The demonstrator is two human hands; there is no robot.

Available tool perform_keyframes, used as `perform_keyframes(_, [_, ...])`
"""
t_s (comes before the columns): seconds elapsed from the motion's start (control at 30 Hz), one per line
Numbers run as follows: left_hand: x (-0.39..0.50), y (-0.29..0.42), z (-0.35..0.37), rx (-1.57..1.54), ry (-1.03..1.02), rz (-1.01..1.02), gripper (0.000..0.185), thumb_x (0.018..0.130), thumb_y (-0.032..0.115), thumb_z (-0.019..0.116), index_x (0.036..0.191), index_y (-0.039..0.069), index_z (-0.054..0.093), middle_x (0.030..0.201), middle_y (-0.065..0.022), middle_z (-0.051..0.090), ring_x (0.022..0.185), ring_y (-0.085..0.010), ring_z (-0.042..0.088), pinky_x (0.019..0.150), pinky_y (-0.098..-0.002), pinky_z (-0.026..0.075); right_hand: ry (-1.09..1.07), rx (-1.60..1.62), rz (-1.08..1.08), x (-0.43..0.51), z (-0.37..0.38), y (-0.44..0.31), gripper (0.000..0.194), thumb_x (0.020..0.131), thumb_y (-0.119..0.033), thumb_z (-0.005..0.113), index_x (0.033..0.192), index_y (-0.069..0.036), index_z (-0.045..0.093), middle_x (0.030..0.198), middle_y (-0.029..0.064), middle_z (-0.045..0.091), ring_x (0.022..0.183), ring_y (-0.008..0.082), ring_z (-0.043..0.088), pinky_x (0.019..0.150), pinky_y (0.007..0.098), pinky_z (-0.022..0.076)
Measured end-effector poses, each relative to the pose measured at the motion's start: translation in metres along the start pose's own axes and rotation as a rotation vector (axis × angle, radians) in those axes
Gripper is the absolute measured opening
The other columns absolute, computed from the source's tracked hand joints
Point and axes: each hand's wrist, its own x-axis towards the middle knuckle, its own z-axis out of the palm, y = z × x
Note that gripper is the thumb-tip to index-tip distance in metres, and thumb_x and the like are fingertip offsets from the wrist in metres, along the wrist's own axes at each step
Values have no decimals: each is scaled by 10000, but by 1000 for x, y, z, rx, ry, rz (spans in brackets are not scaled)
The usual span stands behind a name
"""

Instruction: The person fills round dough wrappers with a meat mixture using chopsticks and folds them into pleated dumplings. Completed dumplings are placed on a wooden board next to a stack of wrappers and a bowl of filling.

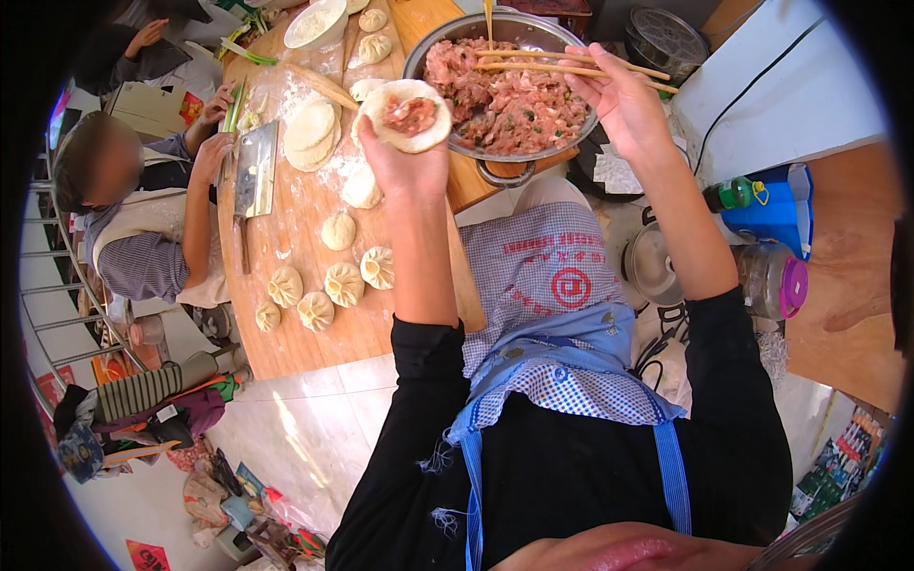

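My left hand [408, 168] holds up a round dough wrapper [440, 127] with a lump of minced meat [408, 115] on it. In my right hand [614, 100] is a pair of wooden chopsticks [564, 63], their tips over the pinkish meat filling [528, 118] in a steel pan [421, 39]. Another utensil [488, 18] stands upright in that filling. On the wooden board [321, 250] lie stacked flat wrappers [311, 132], dough pieces [338, 231] and several pleated buns [345, 285]. A rolling pin [321, 84] lies partly behind my left hand.
Across the board a co-worker holds green onions [232, 114] beside a cleaver [255, 171]. Another person sits farther back. A white bowl of flour [314, 25] stands at the board's far end. To the right are a lidded pot [653, 264], a blue container [771, 214] and a plastic jar [767, 282].
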Motion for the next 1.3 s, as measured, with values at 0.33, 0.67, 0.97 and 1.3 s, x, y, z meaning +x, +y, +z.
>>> perform_keyframes(0.33, [-8, -25, 15, -137, -31, -217, 540, 984, 377, 171, 1299, 21, 427, 1315, -175, 467, 1239, -336, 423, 1061, -541, 319, -542, -1086, -955, -49, 19, 1, 146, 842, -48, 622, 968, 12, 665, 941, 147, 669, 907, 283, 654, 827, 377, 521])
perform_keyframes(0.67, [-5, -25, 8, -153, -84, -204, 540, 990, 385, 177, 1334, 26, 390, 1352, -177, 427, 1235, -352, 424, 1050, -551, 340, -180, -419, -375, -47, 0, -22, 294, 971, -210, 487, 1058, 24, 641, 1006, 156, 668, 877, 215, 671, 799, 318, 572])
perform_keyframes(0.97, [-18, -34, 21, 22, -144, -272, 536, 992, 455, 259, 1348, 74, 386, 1342, -117, 450, 1224, -285, 453, 1010, -480, 403, 27, 10, -19, -31, -3, 0, 295, 968, -203, 498, 1048, 56, 614, 1072, 167, 635, 935, 220, 648, 856, 329, 553])
perform_keyframes(1.3, [-16, -35, 18, -19, -163, -305, 532, 989, 455, 267, 1350, 81, 378, 1350, -129, 441, 1221, -297, 457, 999, -505, 420, 51, 135, -45, -24, -9, -5, 298, 964, -212, 506, 1020, 57, 622, 1073, 173, 628, 959, 232, 634, 876, 332, 544])
